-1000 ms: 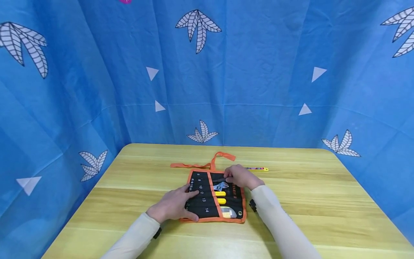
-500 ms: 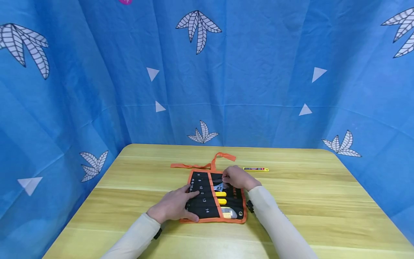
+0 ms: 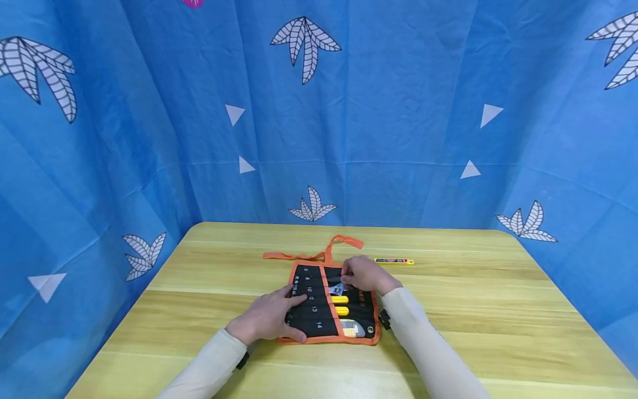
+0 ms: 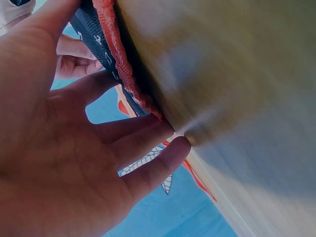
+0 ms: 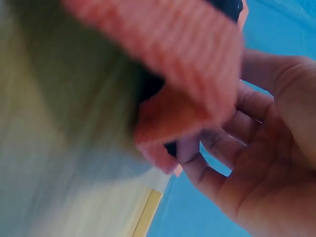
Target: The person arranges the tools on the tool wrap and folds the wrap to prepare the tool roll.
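Observation:
A black tool roll (image 3: 304, 317) with orange edging lies unrolled on the table, white numbers printed along its pockets. Flat across its left part, my left hand (image 3: 266, 315) spreads its fingers; in the left wrist view some fingertips reach past the orange edge (image 4: 126, 74). At the roll's upper right, my right hand (image 3: 368, 275) pinches a dark, ribbed rod-like tool (image 3: 335, 280), its end hidden by the fingers. Below it, an adjustable wrench (image 3: 336, 289), two yellow handles (image 3: 340, 300) and a utility knife (image 3: 351, 328) stick out of pockets.
Behind the roll, an orange tie strap (image 3: 328, 256) trails over the wooden table (image 3: 478, 310). A slim yellow strip (image 3: 394, 261) with a dark label lies beyond the right hand. Blue patterned curtain (image 3: 408, 111) hangs around the table's back and sides.
My right hand has shifted slightly left and toward the pocket, and less of the dark tool shows. More of the yellow strip is uncovered. The left hand stays put.

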`<state>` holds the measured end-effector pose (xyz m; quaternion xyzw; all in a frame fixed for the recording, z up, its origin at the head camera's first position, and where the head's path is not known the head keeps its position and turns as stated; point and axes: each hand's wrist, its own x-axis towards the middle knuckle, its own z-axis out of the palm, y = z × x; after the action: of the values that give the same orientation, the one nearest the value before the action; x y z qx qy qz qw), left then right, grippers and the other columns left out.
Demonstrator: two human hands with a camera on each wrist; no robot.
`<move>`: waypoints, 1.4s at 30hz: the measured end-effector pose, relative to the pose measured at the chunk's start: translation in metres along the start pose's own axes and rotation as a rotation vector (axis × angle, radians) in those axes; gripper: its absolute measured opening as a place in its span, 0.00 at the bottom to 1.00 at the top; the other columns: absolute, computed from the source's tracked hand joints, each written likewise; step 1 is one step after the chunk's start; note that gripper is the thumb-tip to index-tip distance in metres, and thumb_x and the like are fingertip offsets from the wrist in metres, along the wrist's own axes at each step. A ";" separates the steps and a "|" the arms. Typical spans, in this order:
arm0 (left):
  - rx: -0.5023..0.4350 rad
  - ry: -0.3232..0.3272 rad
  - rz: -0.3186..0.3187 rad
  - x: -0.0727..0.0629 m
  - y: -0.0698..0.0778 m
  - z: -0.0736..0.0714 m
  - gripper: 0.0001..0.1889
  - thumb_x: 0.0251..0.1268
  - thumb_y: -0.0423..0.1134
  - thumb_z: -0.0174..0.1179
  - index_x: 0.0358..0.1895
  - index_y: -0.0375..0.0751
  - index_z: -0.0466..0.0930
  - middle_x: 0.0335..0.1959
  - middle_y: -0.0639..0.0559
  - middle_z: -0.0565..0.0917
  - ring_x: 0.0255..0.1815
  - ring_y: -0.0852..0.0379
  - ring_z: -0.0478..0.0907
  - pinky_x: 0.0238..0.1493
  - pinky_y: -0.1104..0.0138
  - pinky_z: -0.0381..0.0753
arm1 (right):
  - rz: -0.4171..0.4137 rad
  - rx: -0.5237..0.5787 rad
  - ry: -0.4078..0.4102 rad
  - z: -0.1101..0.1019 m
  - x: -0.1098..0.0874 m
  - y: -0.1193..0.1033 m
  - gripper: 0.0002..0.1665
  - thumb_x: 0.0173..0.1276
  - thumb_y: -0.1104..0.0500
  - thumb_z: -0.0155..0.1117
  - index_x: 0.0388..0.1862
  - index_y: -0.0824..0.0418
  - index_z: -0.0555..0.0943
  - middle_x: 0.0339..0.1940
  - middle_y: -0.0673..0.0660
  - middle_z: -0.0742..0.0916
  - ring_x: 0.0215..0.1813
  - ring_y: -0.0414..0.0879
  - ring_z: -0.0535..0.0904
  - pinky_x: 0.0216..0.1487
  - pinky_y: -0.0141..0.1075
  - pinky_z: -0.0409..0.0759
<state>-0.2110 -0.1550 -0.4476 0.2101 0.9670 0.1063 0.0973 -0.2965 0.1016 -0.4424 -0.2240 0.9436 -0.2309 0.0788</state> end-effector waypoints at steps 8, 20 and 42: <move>-0.006 -0.009 -0.006 -0.001 0.001 -0.001 0.50 0.47 0.70 0.74 0.75 0.53 0.72 0.78 0.34 0.63 0.75 0.35 0.67 0.69 0.43 0.72 | -0.006 -0.014 -0.002 0.002 0.001 -0.008 0.09 0.78 0.61 0.61 0.35 0.59 0.85 0.24 0.47 0.83 0.23 0.43 0.73 0.28 0.34 0.73; -0.023 -0.010 -0.005 -0.001 0.000 0.000 0.50 0.47 0.69 0.75 0.75 0.52 0.72 0.78 0.34 0.63 0.75 0.34 0.66 0.69 0.42 0.72 | -0.017 -0.069 0.006 0.005 0.003 -0.012 0.13 0.78 0.61 0.60 0.31 0.57 0.84 0.22 0.48 0.82 0.24 0.43 0.74 0.33 0.36 0.76; -0.012 -0.004 0.003 0.000 0.001 0.000 0.50 0.48 0.69 0.74 0.75 0.52 0.72 0.78 0.33 0.63 0.74 0.34 0.67 0.69 0.43 0.73 | -0.056 -0.058 0.025 0.006 0.006 -0.016 0.03 0.76 0.62 0.64 0.41 0.59 0.84 0.31 0.49 0.83 0.30 0.44 0.75 0.38 0.38 0.78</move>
<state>-0.2104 -0.1539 -0.4471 0.2109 0.9658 0.1120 0.1006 -0.2940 0.0843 -0.4405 -0.2496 0.9441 -0.2086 0.0539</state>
